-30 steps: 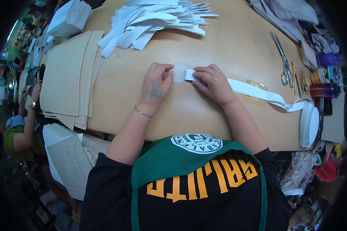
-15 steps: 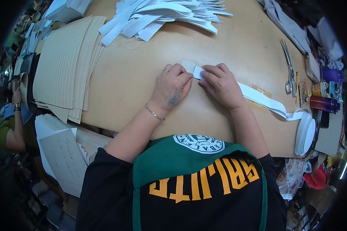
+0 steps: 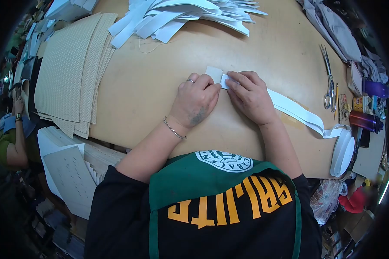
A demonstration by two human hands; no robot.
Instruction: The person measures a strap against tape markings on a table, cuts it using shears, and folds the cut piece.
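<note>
A long white strip (image 3: 296,110) runs across the table from a white roll (image 3: 343,151) at the right edge to my right hand (image 3: 251,97). My right fingers press together on the strip's end, and its short tip (image 3: 224,81) shows past them. Just left of that tip lies a small pale card (image 3: 214,74), next to or touching the strip. My left hand (image 3: 196,100) has its fingers curled together at the card's lower edge. The fingertips cover that part of the card.
A heap of white strips (image 3: 181,17) lies at the back. Stacked woven-textured sheets (image 3: 65,73) are on the left. Scissors (image 3: 329,82), a pencil (image 3: 336,97) and a dark tumbler (image 3: 365,121) are at right. Another person's arm (image 3: 18,129) shows far left.
The view has shifted slightly. My hands stay close together at the strip's end and the card, and a little more of the card shows above my left fingers.
</note>
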